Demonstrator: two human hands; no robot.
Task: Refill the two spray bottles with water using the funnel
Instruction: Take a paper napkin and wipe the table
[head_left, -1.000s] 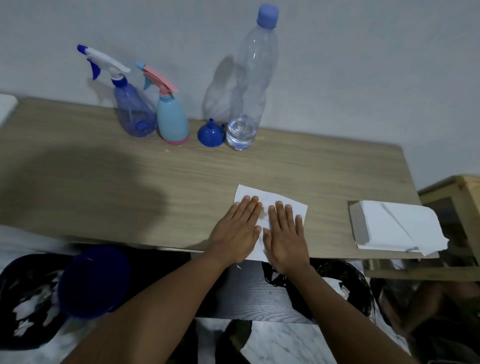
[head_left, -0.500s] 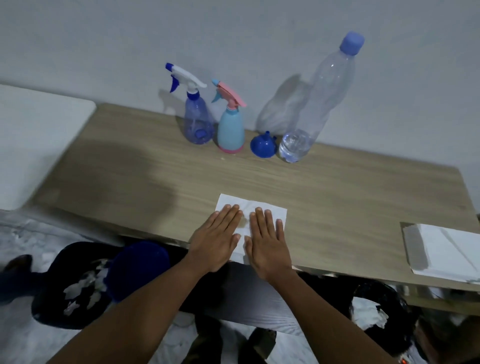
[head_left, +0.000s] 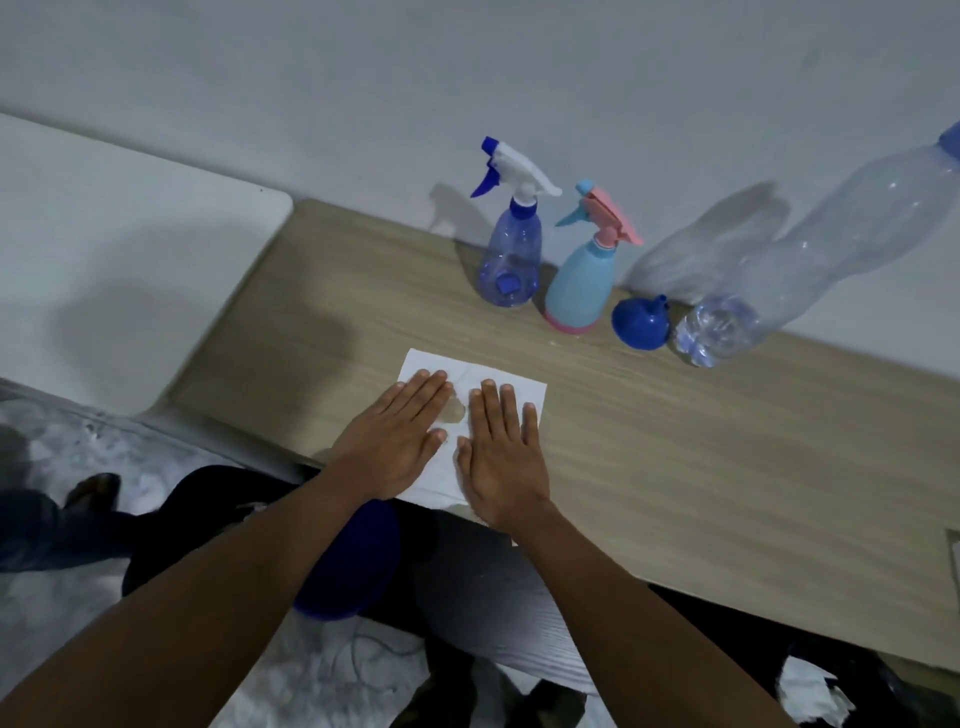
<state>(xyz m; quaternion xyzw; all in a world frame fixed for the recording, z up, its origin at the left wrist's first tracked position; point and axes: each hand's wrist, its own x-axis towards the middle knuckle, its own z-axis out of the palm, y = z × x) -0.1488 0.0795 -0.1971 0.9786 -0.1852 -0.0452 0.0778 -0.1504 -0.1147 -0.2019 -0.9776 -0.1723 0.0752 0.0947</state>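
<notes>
Head view, left to right, all placed against the white paper sheet (head_left: 483, 379) at the near edge of the light wooden table (head_left: 675, 441). Left of that sheet and off the table: a white flat surface (head_left: 130, 234). On the sheet's left half: left hand (head_left: 397, 441), palm down, fingers flat and close together, holding nothing. Below that hand and under the table edge: a round dark blue object (head_left: 353, 566), kind not clear. On the sheet's right half: right hand (head_left: 501, 457), likewise flat and empty, thumbs nearly touching; a small damp-looking mark on the paper between them. Beyond the sheet, against the grey wall (head_left: 467, 78): translucent blue spray bottle with white trigger (head_left: 511, 265), upright; just right of it, light blue spray bottle with pink trigger (head_left: 584, 283), upright; then small blue plastic funnel (head_left: 640, 322), mouth down; farthest right, tall clear plastic water bottle (head_left: 769, 291), a little water at its base.
</notes>
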